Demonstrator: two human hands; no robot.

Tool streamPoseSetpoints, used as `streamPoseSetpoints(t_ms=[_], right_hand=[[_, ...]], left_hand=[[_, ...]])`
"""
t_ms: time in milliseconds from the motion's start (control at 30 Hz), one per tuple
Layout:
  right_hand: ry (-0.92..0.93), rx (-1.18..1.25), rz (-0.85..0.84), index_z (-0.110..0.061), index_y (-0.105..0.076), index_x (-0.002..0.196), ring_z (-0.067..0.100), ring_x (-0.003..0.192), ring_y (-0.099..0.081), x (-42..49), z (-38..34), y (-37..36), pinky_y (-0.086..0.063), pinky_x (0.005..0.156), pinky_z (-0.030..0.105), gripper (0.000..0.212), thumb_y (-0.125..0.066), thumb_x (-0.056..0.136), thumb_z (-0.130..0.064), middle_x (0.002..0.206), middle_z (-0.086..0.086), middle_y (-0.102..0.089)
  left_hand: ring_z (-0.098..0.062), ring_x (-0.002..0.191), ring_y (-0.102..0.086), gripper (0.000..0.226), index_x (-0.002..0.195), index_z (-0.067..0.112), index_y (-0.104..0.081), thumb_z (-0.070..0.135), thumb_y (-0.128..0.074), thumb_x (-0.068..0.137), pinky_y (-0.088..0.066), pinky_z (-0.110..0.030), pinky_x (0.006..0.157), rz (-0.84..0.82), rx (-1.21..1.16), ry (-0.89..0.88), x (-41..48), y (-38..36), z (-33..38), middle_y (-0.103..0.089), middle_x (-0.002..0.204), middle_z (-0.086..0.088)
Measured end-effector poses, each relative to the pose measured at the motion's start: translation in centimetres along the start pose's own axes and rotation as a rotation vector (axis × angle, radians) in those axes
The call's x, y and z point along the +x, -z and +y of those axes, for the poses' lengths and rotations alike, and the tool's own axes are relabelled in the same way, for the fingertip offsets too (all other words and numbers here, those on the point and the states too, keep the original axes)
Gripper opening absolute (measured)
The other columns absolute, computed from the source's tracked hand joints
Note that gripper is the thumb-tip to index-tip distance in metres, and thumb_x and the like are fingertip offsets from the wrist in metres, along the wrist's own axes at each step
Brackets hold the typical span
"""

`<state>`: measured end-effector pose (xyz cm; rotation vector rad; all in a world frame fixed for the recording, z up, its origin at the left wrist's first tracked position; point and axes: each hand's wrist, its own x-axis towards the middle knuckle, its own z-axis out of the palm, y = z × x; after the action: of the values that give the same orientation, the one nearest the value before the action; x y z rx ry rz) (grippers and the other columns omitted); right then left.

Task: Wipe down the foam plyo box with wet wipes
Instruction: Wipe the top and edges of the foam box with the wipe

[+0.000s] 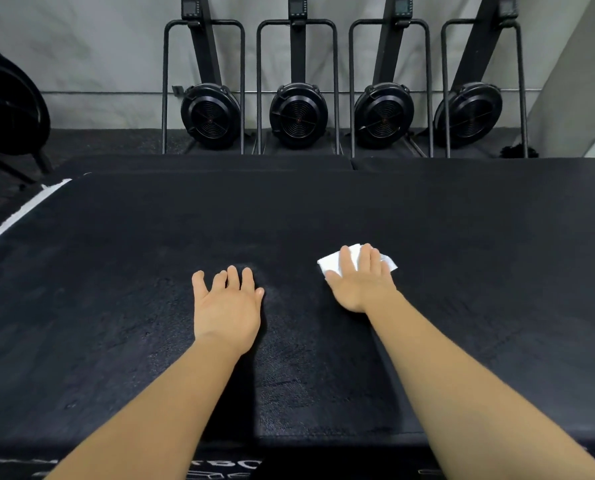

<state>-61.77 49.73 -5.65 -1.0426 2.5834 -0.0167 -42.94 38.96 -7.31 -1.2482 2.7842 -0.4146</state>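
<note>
**Wet wipe pressed flat to top of foam plyo box**

The foam plyo box (150, 271) is seen from above, its broad black top filling the middle of the head view and its near edge lying under the forearms. A white wet wipe (330, 264) is spread on that top, right of centre, and is pinned there by the right hand (362, 284).

The grip of that hand is flat, not pinching. The fingers are laid straight and close together across the wipe, the palm is down, and corners of the sheet show at both sides.

The left hand (228, 303) is set on the bare cover just beside it. Its fingers are loosely bent, nothing is held, and only the surface is touched.

The wipe is judged to be thin, limp and damp, so it is likely to bunch or roll if dragged by one corner. It is best kept under the whole flat of the fingers. The box is judged to be bulky and soft, with a lightly grained cover that should give a little under pressure. No lifting is called for, and the box can be steadied through the resting left palm.

A faint sheen is visible between the forearms, though it cannot be told whether that is moisture.

Behind the box, more black pads (220, 163) and a row of fan-wheel machines (298, 114) are lined up against a pale wall (98, 46).
</note>
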Motion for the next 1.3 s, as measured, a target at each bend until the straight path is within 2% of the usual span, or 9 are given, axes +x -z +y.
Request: streamPoseSetpoints(t_ms=[300,500,600,833,1000,1200,1300], right_hand=[[0.195,-0.148,-0.026,-0.020,0.025,0.151,0.029,0.142,0.035,-8.3,-6.0,-4.7,0.018,0.118,0.045,0.065,-0.007,0.103,-0.050,0.154,0.014,0.036],[0.346,-0.134,-0.063,-0.028,0.019,0.153,0.017,0.143,0.033,-7.5,-4.0,-4.0,0.019,0.116,0.036,0.066,-0.011,0.102,-0.056,0.157,0.003,0.033],[0.302,-0.093,-0.055,-0.029,0.016,0.154,0.016,0.145,0.029,-5.2,-1.8,-2.7,0.016,0.118,0.035,0.066,-0.014,0.102,-0.055,0.159,0.001,0.030],[0.061,0.030,-0.024,-0.024,0.011,0.156,0.020,0.148,0.021,-1.0,3.6,0.2,0.008,0.120,0.037,0.066,-0.017,0.103,-0.051,0.162,0.004,0.023],[-0.021,0.015,-0.019,-0.018,0.015,0.155,0.024,0.148,0.023,-1.5,3.1,0.1,0.008,0.121,0.040,0.066,-0.013,0.104,-0.048,0.160,0.010,0.025],[0.065,-0.052,-0.036,-0.014,0.021,0.152,0.027,0.145,0.028,-6.7,-2.0,-2.6,0.013,0.120,0.042,0.068,-0.011,0.103,-0.048,0.157,0.013,0.031],[0.123,-0.119,-0.051,-0.013,0.026,0.150,0.028,0.143,0.033,-9.8,-4.8,-4.6,0.017,0.118,0.044,0.068,-0.009,0.103,-0.047,0.154,0.013,0.036]], left_hand=[[-0.021,0.134,-0.036,0.052,0.148,0.019,-0.023,0.038,-0.008,0.102,-0.006,-0.054,0.109,0.017,-0.020,0.003,-0.1,0.1,-0.1,-0.037,0.148,0.000],[-0.021,0.136,-0.035,0.051,0.147,0.020,-0.023,0.038,-0.009,0.102,-0.006,-0.054,0.109,0.019,-0.020,0.012,-0.1,-0.1,-0.2,-0.035,0.149,0.001],[-0.021,0.134,-0.037,0.050,0.147,0.020,-0.023,0.038,-0.009,0.102,-0.007,-0.054,0.110,0.027,-0.019,0.015,0.0,-0.2,-0.2,-0.036,0.148,0.001],[-0.022,0.136,-0.035,0.053,0.149,0.020,-0.021,0.039,-0.007,0.102,-0.005,-0.055,0.110,0.028,-0.009,0.011,0.2,-0.5,-0.1,-0.033,0.152,0.000],[-0.023,0.135,-0.036,0.053,0.148,0.019,-0.023,0.039,-0.007,0.102,-0.005,-0.055,0.110,0.021,-0.008,0.008,0.1,-0.3,-0.1,-0.036,0.149,-0.001],[-0.023,0.138,-0.033,0.052,0.148,0.019,-0.023,0.039,-0.007,0.103,-0.005,-0.055,0.112,0.008,-0.055,-0.004,-0.2,0.3,-0.2,-0.035,0.150,-0.001],[-0.021,0.144,-0.023,0.053,0.151,0.020,-0.016,0.041,-0.007,0.102,-0.003,-0.055,0.112,-0.001,-0.118,0.025,-1.0,0.6,-0.7,-0.025,0.156,-0.003]])
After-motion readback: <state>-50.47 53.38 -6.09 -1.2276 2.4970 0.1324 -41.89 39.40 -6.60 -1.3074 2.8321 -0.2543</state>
